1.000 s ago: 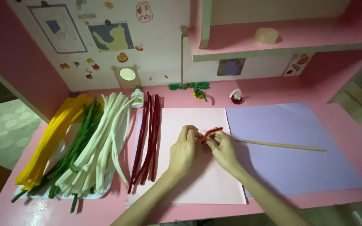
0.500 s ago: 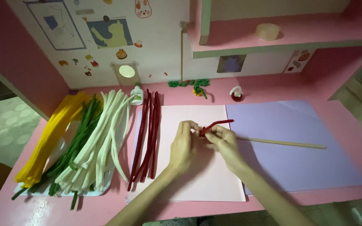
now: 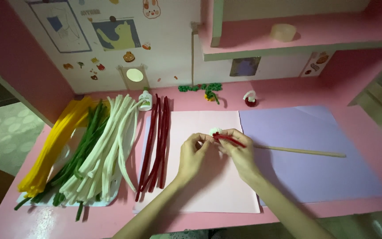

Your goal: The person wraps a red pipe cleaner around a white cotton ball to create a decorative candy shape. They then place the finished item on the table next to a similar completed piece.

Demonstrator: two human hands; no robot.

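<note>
Two hands: left hand and right hand meet over the pink sheet, fingertips pinched narrow on a red pipe cleaner and a small white piece.
Left hand: thumb and fingers closed on the near end of the red cleaner, beside the white piece.
Right hand: fingers closed round the cleaner where it meets the wooden stick; whether it grips the stick too, I cannot tell.
Work piece: held just above the pink sheet, at its upper right, near the seam with the purple sheet.
Step in hand: seemingly winding or bending the red cleaner at the stick's tip, early in the shaping.
Next move calls for: by my reading, a steady pinch at the tip while the free end is turned tight; a loose grip could let the wrap spring open.
Stock at left: red cleaners lie just beside the pink sheet; white cleaners, green cleaners and yellow cleaners fan across a tray.
Back of counter: small glue bottle, a green-and-yellow craft piece, a little red-and-white figure.
Shelf: roll of tape above.
In the way: nothing lies between the hands and the red stock; the stick stretches rightward across the purple sheet.
</note>
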